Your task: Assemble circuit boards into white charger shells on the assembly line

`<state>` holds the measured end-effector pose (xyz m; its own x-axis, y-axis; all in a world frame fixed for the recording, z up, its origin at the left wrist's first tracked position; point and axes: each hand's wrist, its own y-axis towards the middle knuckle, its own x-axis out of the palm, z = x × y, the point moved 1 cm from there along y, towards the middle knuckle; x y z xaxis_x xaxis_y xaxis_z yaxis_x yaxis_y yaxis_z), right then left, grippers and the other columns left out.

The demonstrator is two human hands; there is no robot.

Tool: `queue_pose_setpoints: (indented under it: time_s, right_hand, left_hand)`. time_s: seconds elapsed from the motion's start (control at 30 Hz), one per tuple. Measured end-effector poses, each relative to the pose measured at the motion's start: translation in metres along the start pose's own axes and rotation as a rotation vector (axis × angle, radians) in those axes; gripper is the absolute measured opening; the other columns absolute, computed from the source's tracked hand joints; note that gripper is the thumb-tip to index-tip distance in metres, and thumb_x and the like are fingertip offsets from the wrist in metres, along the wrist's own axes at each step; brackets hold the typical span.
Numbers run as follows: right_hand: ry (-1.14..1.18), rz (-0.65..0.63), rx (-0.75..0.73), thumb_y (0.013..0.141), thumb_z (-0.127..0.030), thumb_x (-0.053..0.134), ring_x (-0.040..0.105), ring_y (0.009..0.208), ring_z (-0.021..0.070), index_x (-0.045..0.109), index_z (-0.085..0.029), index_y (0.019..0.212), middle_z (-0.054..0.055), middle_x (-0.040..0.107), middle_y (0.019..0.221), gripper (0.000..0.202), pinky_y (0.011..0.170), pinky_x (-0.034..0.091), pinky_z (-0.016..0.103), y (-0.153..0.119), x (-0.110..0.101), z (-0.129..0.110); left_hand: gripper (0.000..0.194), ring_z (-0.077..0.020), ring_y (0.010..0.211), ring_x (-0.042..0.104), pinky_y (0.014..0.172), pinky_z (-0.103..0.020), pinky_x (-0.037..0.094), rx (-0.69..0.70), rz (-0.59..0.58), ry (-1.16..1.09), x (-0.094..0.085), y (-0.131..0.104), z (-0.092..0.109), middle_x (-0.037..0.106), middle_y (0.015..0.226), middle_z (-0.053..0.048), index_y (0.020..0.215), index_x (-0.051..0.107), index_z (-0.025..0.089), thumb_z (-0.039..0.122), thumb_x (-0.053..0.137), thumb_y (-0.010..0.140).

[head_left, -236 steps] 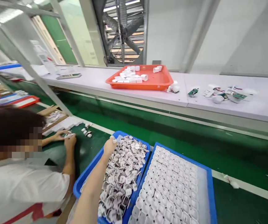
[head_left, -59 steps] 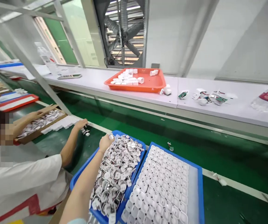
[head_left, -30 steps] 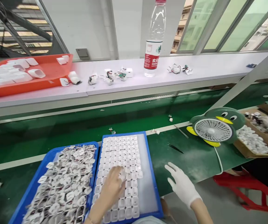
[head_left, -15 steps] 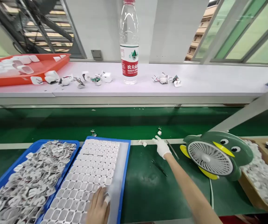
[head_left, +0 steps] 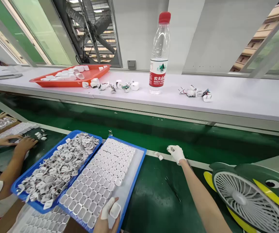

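My left hand (head_left: 107, 216) is at the bottom, over the front right part of the blue tray (head_left: 134, 187) with rows of white housings (head_left: 100, 173). Between its fingers is one white housing (head_left: 115, 210). My right hand (head_left: 176, 153), in a white glove, is at the pale line on the green bench, its fingers bent together; what they hold is too small to name. Just left of it lies a small white part with wires (head_left: 159, 156). Black tweezers (head_left: 173, 189) lie on the bench nearer to me.
Another blue tray (head_left: 20, 181) heaped with small wired parts stands left. A co-worker's hands (head_left: 25, 144) work at far left. A penguin-shaped fan (head_left: 241, 194) stands right. The shelf holds a bottle (head_left: 158, 58) and a red tray (head_left: 89, 75).
The view has swung left, bringing the co-worker in. My left hand has picked up a white housing. My right hand's fingers have closed, and the small part near its fingertips no longer shows on the bench.
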<state>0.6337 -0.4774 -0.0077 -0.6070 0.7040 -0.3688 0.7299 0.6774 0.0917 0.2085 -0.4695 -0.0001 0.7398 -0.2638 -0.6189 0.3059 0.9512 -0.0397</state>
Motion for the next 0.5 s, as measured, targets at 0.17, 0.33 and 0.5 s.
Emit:
queue_pose_setpoints:
  time_s: [0.17, 0.33, 0.5]
  right_hand:
    - [0.374, -0.15, 0.017, 0.082, -0.04, 0.07, 0.055, 0.121, 0.0265, 0.066, -0.02, 0.107, 0.01, 0.061, 0.128, 0.032, 0.105, 0.042, 0.048, -0.067, 0.003, -0.034]
    - [0.76, -0.064, 0.138, 0.086, -0.041, 0.066, 0.064, 0.105, 0.0199, 0.036, -0.032, 0.144, 0.004, 0.068, 0.116, 0.066, 0.104, 0.043, 0.048, -0.156, 0.0, -0.062]
    - [1.043, 0.089, 0.295, 0.092, -0.062, 0.044, 0.062, 0.073, 0.0128, 0.061, -0.033, 0.117, -0.004, 0.064, 0.074, 0.042, 0.09, 0.053, 0.043, -0.223, -0.009, -0.066]
  left_hand:
    - [0.04, -0.0307, 0.121, 0.059, 0.099, -0.048, 0.05, 0.096, -0.052, -0.165, -0.004, 0.022, 0.072, 0.069, 0.122, -0.009, 0.124, 0.057, 0.025, 0.041, 0.058, 0.087]
    - [0.04, -0.0267, 0.115, 0.064, 0.099, -0.042, 0.051, 0.354, -0.167, -0.27, -0.002, 0.018, 0.114, 0.069, 0.122, -0.009, 0.126, 0.058, 0.025, 0.03, 0.063, 0.087]
    - [0.05, -0.0212, 0.106, 0.068, 0.091, -0.033, 0.056, 0.474, -0.314, -0.502, 0.001, 0.003, 0.14, 0.071, 0.119, -0.007, 0.132, 0.052, 0.027, 0.019, 0.067, 0.085]
